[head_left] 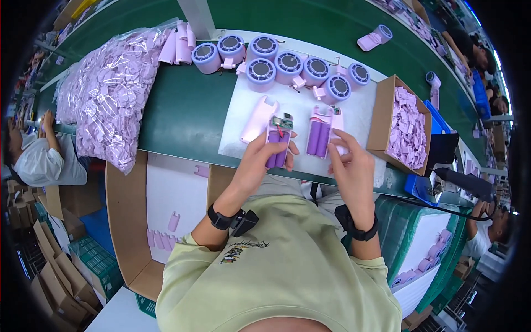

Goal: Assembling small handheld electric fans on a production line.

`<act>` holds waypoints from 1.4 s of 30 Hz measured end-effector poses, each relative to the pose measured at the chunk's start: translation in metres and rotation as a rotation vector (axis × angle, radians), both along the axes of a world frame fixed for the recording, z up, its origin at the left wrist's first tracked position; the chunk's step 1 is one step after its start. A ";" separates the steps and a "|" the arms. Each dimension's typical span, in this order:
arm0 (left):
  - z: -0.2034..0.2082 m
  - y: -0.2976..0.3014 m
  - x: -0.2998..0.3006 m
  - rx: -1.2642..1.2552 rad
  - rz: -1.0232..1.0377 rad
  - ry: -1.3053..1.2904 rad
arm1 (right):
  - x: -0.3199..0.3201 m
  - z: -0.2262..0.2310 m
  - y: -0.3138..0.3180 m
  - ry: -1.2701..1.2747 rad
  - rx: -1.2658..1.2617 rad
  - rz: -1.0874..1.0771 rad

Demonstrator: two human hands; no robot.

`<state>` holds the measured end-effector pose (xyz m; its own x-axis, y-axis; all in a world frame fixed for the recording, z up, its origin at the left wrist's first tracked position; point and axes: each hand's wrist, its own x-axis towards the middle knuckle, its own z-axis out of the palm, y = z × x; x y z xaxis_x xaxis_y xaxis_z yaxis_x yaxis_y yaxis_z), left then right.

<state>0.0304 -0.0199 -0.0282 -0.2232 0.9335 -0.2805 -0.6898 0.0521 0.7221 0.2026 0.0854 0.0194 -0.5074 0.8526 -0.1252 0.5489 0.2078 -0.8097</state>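
My left hand is closed around a pink handle shell. Inside that shell sit purple battery cells, a green circuit board and red wires. To its right, a second handle shell with purple cells is on the white foam mat. My right hand has its bent fingers closed at this second shell's right edge; the exact grip is partly hidden. A pink shell half lies left of my left hand. Another pink piece is partly covered beside the second shell.
Several pink fan heads with lilac rims stand along the mat's far edge. A big clear bag of pink parts is at left. At right stand a cardboard box of small pink pieces and a black electric screwdriver. An open carton is below left.
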 end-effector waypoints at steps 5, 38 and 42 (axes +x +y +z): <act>0.000 -0.004 0.012 0.083 -0.120 0.239 | -0.026 0.030 -0.006 0.245 0.511 0.228; 0.008 0.017 0.006 0.121 -0.401 -0.474 | -0.011 0.066 0.055 0.090 0.344 0.194; 0.020 0.027 0.007 0.216 -0.627 -0.443 | 0.005 0.079 0.047 -0.108 0.442 0.471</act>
